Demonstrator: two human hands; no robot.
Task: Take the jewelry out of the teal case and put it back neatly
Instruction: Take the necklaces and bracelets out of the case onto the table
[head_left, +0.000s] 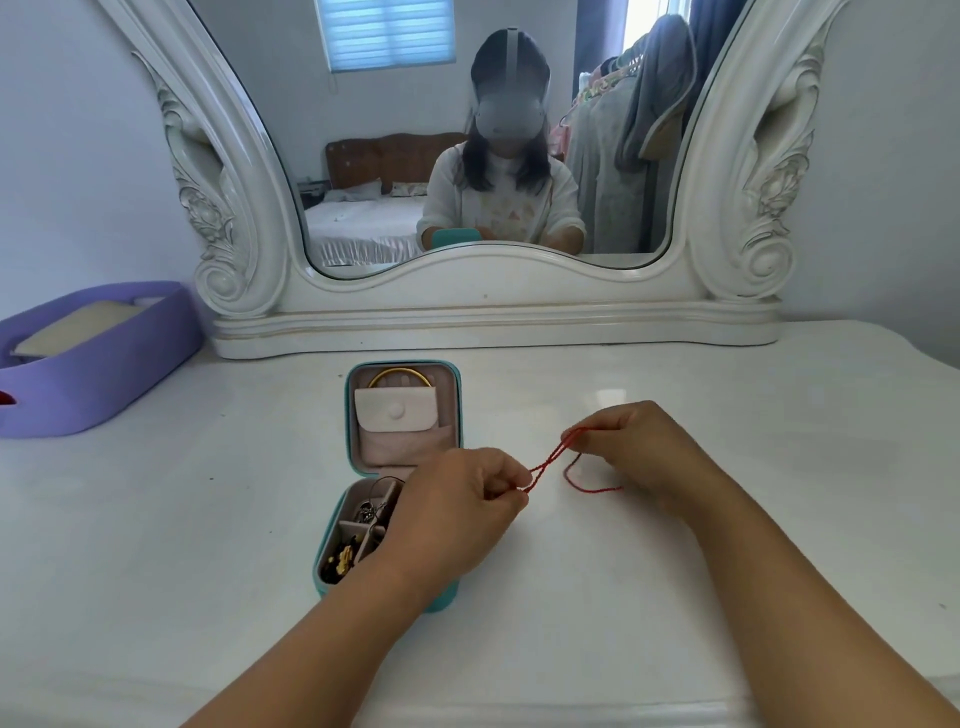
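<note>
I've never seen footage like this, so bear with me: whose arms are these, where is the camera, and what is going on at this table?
There is no machine here. A person wears one camera on the head, looking forward and down, so the arms reaching in from below are their own. The mirror ahead reflects that person seated at the white table.

The left hand and right hand each pinch part of a thin red cord, stretched between them, with a loose loop trailing by the right hand.

Beside the left hand lies the open teal case. Its lid holds a gold bangle and a pale pouch; small jewelry sits in its compartments. A purple tray stands far left.
</note>
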